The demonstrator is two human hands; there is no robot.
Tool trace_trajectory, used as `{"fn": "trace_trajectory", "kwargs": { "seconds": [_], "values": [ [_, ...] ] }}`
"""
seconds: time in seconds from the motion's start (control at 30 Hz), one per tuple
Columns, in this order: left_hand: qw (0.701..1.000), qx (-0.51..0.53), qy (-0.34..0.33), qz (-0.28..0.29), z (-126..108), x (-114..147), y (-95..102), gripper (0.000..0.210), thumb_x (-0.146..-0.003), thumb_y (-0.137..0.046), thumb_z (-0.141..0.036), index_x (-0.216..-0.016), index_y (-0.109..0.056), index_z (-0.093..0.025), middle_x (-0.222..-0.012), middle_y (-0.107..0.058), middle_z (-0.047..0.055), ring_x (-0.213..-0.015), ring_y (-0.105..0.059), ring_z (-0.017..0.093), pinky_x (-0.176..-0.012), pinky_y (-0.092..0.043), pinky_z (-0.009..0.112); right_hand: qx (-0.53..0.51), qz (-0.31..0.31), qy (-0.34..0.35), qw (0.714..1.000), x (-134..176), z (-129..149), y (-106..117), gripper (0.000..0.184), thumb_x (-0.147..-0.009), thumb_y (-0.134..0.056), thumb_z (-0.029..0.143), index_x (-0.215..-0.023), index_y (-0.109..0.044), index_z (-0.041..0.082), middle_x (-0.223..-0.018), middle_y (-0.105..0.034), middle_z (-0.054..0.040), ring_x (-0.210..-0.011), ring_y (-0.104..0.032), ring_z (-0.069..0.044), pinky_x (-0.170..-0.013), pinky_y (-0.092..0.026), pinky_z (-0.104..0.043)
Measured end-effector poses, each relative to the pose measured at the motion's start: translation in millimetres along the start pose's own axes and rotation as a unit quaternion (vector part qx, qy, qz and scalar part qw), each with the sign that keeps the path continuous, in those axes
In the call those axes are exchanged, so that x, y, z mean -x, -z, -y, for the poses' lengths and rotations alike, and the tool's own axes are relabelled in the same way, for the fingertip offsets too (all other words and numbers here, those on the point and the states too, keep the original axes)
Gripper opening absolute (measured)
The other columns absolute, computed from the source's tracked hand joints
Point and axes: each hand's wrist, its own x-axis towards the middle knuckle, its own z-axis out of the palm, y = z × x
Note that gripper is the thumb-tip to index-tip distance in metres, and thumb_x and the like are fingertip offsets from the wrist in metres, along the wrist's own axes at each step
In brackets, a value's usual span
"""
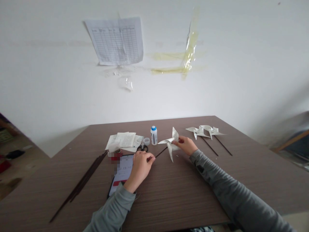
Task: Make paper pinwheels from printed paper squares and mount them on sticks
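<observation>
A paper pinwheel [170, 145] on a thin dark stick [161, 152] is held between both hands above the table. My left hand [141, 167] is closed on the lower part of the stick, thumb and fingers pinched together. At the pinwheel's centre, my right hand [185, 145] pinches the paper blades. Just beyond my left hand lie black-handled scissors [142, 148], partly hidden by it. A phone [120, 175] showing a timer rests under my left wrist, partly covered.
Two finished pinwheels [198, 132] lie at the right. A white bottle with a blue cap [154, 135] stands behind the hands, beside a small clear cup [146, 141]. Paper sheets [126, 140] and several dark sticks [82, 180] are on the left. A wall [154, 100] rises behind the table.
</observation>
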Motion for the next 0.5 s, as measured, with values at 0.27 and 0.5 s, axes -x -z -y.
{"fn": "trace_trajectory", "kwargs": {
  "seconds": [0.27, 0.5],
  "values": [
    [0.997, 0.072, 0.013, 0.001, -13.4, 0.1, 3.4, 0.024, -0.109, -0.081, -0.015, -0.096, -0.097, -0.027, -0.106, -0.099, 0.008, -0.113, -0.09, 0.035, -0.11, -0.066, 0.049, -0.009, 0.012, -0.031, 0.999, -0.3, -5.8, -0.2, 0.025, -0.111, -0.089, 0.044, -0.122, -0.1, 0.025, -0.106, -0.1, -0.0102, -0.114, -0.096, -0.037, -0.113, -0.072, -0.05],
    [0.996, 0.089, 0.021, -0.009, -16.7, -0.7, -3.0, 0.017, -0.106, -0.086, -0.016, -0.098, -0.098, -0.026, -0.099, -0.098, 0.007, -0.102, -0.093, 0.033, -0.104, -0.069, 0.045, -0.057, 0.13, 0.078, 0.987, 10.8, 5.4, -6.8, 0.02, -0.111, -0.089, 0.037, -0.108, -0.105, 0.025, -0.121, -0.103, -0.0116, -0.126, -0.097, -0.036, -0.12, -0.071, -0.043]
  ]
}}
